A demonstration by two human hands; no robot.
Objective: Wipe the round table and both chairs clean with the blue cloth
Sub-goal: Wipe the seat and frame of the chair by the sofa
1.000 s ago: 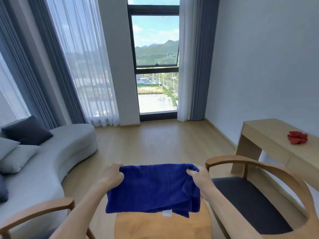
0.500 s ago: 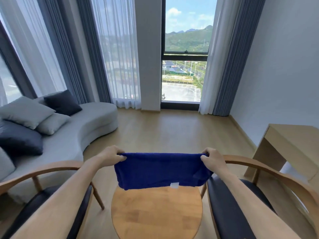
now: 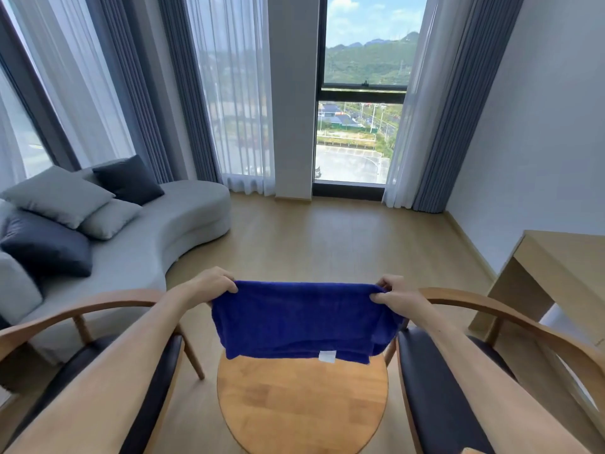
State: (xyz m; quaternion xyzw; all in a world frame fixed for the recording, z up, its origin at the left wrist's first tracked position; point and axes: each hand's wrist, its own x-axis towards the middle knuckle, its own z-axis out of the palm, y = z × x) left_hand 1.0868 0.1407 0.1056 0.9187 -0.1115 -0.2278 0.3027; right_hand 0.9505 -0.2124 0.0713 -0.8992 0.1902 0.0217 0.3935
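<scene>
Left hand [image 3: 212, 285] and right hand [image 3: 394, 294] each pinch an upper corner of the blue terry cloth [image 3: 304, 319], stretched above the round wooden bench [image 3: 301, 407], between 2 dark-cushioned wooden armchairs.

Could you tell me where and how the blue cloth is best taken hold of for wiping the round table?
Take the cloth along its top edge, from above. It hangs stretched between the left hand and right hand, which pinch its upper corners, with the rest draping free over the table. I would gather that edge into one grip near the middle, so that the loose part can be bunched and pressed flat on the wood.
</scene>
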